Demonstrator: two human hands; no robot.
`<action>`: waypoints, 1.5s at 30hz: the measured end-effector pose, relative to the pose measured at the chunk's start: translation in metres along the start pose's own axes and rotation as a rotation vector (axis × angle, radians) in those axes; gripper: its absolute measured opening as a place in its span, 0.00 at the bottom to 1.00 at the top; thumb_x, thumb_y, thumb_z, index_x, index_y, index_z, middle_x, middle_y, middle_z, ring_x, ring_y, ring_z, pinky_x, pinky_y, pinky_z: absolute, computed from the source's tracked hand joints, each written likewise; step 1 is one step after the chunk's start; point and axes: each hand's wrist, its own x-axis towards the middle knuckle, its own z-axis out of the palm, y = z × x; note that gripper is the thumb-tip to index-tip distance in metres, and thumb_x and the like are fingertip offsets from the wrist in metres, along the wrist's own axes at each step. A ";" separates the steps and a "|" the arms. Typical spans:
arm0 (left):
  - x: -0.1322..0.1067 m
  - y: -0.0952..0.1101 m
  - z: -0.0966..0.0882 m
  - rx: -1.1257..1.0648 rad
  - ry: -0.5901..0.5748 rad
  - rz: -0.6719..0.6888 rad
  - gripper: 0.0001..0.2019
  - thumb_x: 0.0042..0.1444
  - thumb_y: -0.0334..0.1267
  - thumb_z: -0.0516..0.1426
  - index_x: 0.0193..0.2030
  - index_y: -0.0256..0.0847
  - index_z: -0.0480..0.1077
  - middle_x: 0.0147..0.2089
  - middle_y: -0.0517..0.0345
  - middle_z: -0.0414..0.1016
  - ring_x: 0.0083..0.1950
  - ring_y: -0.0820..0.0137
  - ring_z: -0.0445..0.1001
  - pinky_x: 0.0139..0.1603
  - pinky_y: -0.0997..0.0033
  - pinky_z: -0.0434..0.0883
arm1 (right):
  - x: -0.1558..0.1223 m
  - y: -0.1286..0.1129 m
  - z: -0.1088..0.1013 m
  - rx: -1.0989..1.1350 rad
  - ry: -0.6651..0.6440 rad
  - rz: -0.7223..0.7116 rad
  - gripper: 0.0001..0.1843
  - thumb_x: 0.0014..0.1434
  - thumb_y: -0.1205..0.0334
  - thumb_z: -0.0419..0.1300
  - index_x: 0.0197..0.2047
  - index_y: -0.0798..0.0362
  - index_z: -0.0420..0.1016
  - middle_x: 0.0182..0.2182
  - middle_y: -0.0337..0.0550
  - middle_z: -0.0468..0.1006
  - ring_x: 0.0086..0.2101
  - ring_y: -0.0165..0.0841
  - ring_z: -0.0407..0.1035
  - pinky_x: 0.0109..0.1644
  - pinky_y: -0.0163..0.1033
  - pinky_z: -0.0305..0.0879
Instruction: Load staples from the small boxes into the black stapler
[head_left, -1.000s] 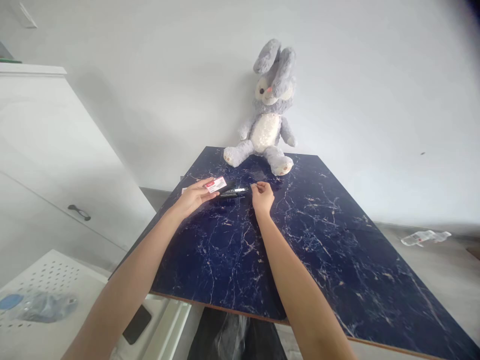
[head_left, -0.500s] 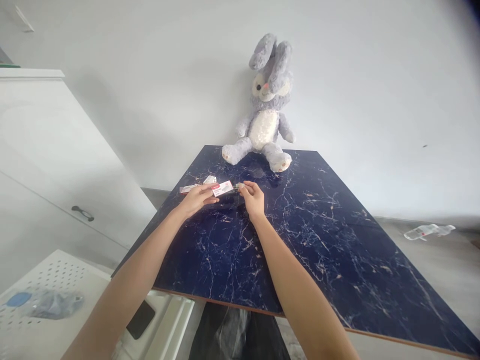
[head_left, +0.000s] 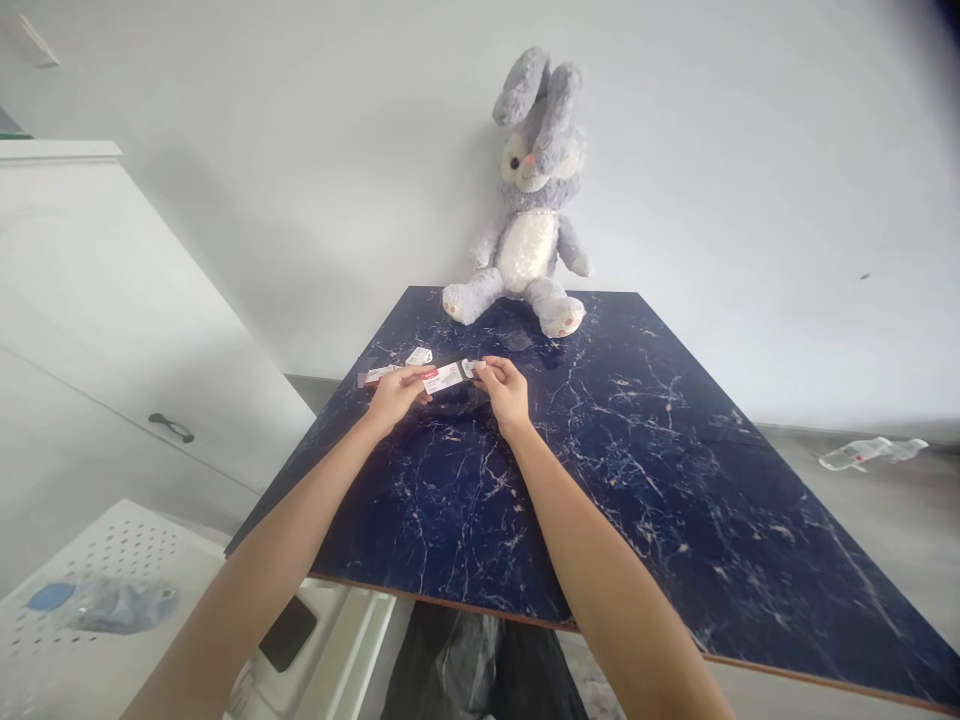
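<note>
My left hand (head_left: 397, 396) is closed on the left end of a small white and red carton (head_left: 444, 377), held above the dark blue marbled table (head_left: 630, 450). My right hand (head_left: 504, 390) pinches a small white piece (head_left: 473, 369) at the carton's right end. Whether that piece is the carton's flap or a separate item, I cannot tell. Just beyond my left hand lie a small white box (head_left: 419, 356) and a flat white and red packet (head_left: 377, 374), the packet partly covered by my fingers.
A grey plush rabbit (head_left: 529, 250) sits at the table's far edge against the wall. To the left are a white cabinet (head_left: 97, 300) and a perforated white surface with a clear blue-capped bottle (head_left: 124, 603) and a dark phone (head_left: 288, 633). A clear plastic bottle (head_left: 855, 454) lies right of the table.
The white piece in my right hand now sits closer against the carton's right end, where a narrow gap showed before. My left hand still grips the carton. The view has shifted slightly.
</note>
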 end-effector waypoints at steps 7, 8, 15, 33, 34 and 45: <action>-0.003 0.000 0.003 -0.015 -0.052 0.045 0.17 0.58 0.39 0.61 0.53 0.40 0.77 0.38 0.53 0.82 0.33 0.68 0.79 0.37 0.67 0.77 | 0.001 0.003 -0.001 -0.302 0.002 -0.094 0.19 0.55 0.48 0.66 0.43 0.53 0.82 0.37 0.44 0.84 0.37 0.37 0.77 0.46 0.41 0.72; -0.003 0.000 0.004 -0.030 -0.063 0.049 0.17 0.58 0.39 0.61 0.54 0.40 0.77 0.38 0.53 0.82 0.33 0.68 0.79 0.36 0.67 0.77 | 0.001 0.003 -0.001 -0.332 0.016 -0.104 0.18 0.56 0.48 0.65 0.43 0.53 0.82 0.36 0.44 0.84 0.37 0.36 0.77 0.46 0.40 0.72; -0.002 -0.009 0.006 -0.128 -0.143 0.009 0.19 0.58 0.42 0.63 0.56 0.40 0.76 0.39 0.52 0.81 0.34 0.68 0.79 0.39 0.65 0.78 | -0.005 -0.001 0.002 -0.516 0.101 -0.185 0.15 0.56 0.49 0.64 0.39 0.52 0.83 0.36 0.44 0.83 0.35 0.36 0.76 0.46 0.40 0.71; -0.013 0.010 0.014 -0.271 -0.259 -0.015 0.28 0.48 0.40 0.71 0.57 0.41 0.76 0.59 0.46 0.77 0.60 0.52 0.74 0.63 0.48 0.70 | 0.003 0.003 -0.007 -0.314 -0.186 -0.033 0.19 0.57 0.46 0.64 0.45 0.50 0.82 0.40 0.42 0.84 0.38 0.37 0.77 0.47 0.42 0.74; -0.013 0.009 0.015 -0.254 -0.235 0.002 0.29 0.46 0.41 0.72 0.56 0.41 0.76 0.59 0.45 0.77 0.60 0.51 0.74 0.63 0.47 0.70 | 0.002 0.003 -0.007 -0.346 -0.213 -0.042 0.19 0.57 0.46 0.64 0.45 0.49 0.83 0.40 0.42 0.84 0.38 0.37 0.77 0.48 0.42 0.74; -0.009 0.008 0.011 -0.182 -0.221 0.102 0.33 0.47 0.41 0.71 0.61 0.43 0.70 0.59 0.46 0.76 0.60 0.56 0.74 0.63 0.52 0.69 | 0.000 0.000 -0.003 -0.400 -0.177 -0.118 0.14 0.58 0.56 0.61 0.46 0.51 0.77 0.41 0.45 0.83 0.42 0.36 0.78 0.53 0.43 0.71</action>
